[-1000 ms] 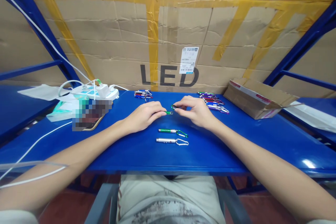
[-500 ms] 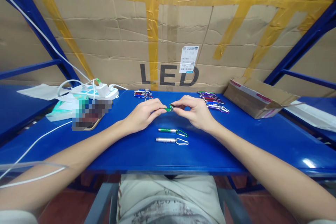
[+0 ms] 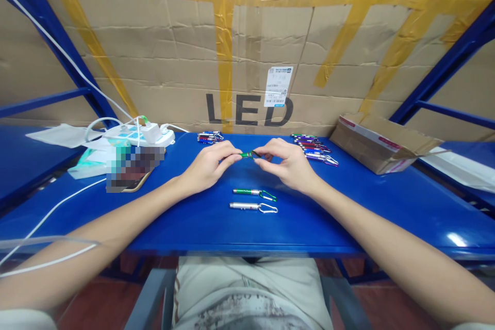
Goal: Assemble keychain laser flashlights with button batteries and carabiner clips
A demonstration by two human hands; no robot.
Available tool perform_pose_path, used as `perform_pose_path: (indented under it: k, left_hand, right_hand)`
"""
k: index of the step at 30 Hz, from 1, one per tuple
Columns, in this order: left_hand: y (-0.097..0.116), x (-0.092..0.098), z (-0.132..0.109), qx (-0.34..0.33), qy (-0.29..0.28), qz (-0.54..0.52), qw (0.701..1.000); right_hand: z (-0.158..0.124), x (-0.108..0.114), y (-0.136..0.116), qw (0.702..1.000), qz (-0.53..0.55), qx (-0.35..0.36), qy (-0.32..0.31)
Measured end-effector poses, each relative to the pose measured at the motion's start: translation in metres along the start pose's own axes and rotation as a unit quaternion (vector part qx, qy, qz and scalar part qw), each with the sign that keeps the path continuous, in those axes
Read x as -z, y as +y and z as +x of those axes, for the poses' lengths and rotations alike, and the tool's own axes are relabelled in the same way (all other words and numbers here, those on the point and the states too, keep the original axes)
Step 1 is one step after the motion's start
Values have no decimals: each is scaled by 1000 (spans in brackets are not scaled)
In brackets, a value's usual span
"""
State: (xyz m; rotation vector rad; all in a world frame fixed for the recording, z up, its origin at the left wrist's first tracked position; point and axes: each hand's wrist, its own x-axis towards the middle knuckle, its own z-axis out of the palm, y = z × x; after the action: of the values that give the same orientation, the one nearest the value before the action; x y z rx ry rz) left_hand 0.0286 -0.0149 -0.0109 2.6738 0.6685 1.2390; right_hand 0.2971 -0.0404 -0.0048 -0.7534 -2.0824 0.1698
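My left hand (image 3: 209, 166) and my right hand (image 3: 286, 165) meet over the middle of the blue table (image 3: 348, 216), both pinching one small green keychain flashlight (image 3: 246, 154) held just above the surface. The left fingers grip its body, the right fingers its clip end. Nearer to me lie a green keychain flashlight (image 3: 253, 193) and a silver keychain flashlight (image 3: 251, 207), side by side, each with a carabiner clip on its right end.
Two piles of coloured keychain flashlights lie at the back: a small one (image 3: 210, 137) and a larger one (image 3: 315, 149). An open cardboard box (image 3: 381, 143) sits back right. A white power strip (image 3: 141, 135) with cables, packets and a blurred item lie left. A taped cardboard wall stands behind.
Both hands have lifted the green flashlight slightly off the table and drawn their fingertips closer together around it. The two flashlights nearer to me have not moved.
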Motion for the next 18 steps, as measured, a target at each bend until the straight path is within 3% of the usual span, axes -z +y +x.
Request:
perform_pose_path:
  k: [5, 10, 18]
  left_hand:
    - [-1, 0, 0, 8, -9, 7, 1000]
    - [-1, 1, 0, 11, -22, 12, 1000]
    - [-2, 3, -1, 29, -64, 24, 997]
  right_hand:
    - [0, 5, 2, 998, -48, 35, -18]
    - [0, 10, 6, 996, -58, 22, -60]
    - [3, 23, 14, 984, -31, 28, -173]
